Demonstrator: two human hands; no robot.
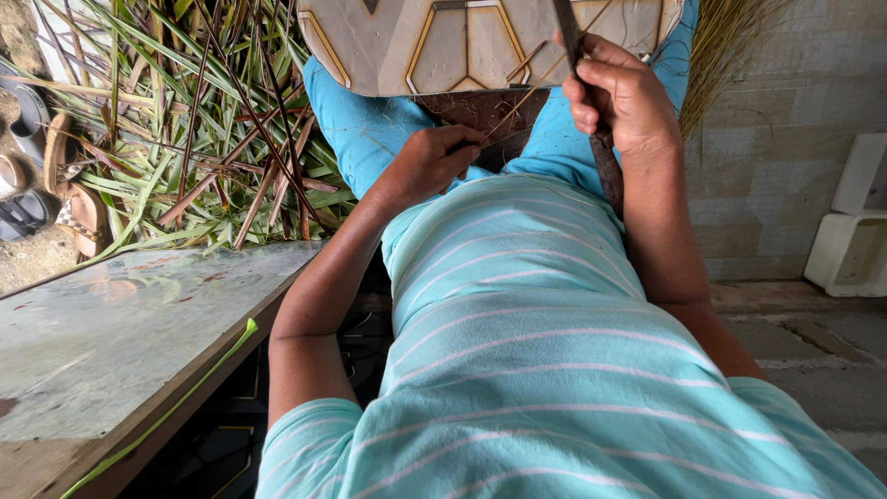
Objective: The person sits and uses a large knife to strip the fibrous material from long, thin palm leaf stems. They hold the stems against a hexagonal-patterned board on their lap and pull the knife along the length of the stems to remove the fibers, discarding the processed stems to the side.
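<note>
I look down over a turquoise striped shirt and blue trousers. My left hand pinches one end of a thin tan leaf rib that slants up to the right. My right hand is closed around the dark handle of a long blade, held upright beside the rib. A pale board with inlaid geometric lines lies past my knees.
A heap of long green and brown palm leaves lies on the left, with sandals beside it. A worn grey slab sits at lower left. A bundle of dry ribs leans against the block wall; white containers stand at right.
</note>
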